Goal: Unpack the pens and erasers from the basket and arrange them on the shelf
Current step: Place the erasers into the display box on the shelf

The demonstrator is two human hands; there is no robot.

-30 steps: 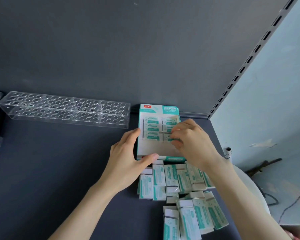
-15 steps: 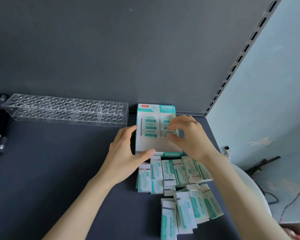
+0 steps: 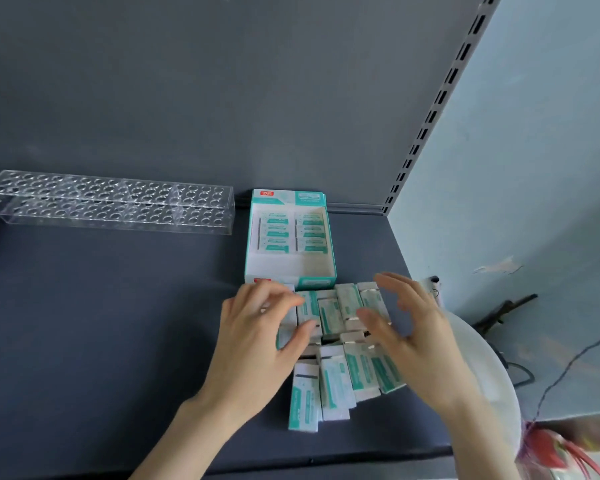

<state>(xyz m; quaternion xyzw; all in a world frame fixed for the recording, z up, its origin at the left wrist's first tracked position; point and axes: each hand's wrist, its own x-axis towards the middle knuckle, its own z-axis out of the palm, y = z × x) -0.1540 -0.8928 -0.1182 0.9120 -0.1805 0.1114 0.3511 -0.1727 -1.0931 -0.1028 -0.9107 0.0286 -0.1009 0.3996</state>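
While the teal-and-white cardboard box [image 3: 290, 266] sits half filled, the right hand [image 3: 416, 334] hovers, fingers spread, over loose white-and-teal boxed erasers [image 3: 336, 382]. Left hand [image 3: 253, 337] fingers curl onto them, but it's too blurry to call a grip. Next up, I'd guess: pinch one cleanly.

On my feed the shelf [image 3: 101, 341] reads a flat dark slate grey, and I see the same tone on the back panel [image 3: 222, 81]. The loose erasers [image 3: 336, 382] wear white sleeves with teal bands and fine teal print. The box [image 3: 317, 281] is white inside and teal along its edges, with a small red label [image 3: 266, 193]. The rack [image 3: 111, 202] is clear, patterned with rows of round holes. The upright [image 3: 430, 119] is grey with black slots, and the wall [image 3: 534, 168] is pale blue.
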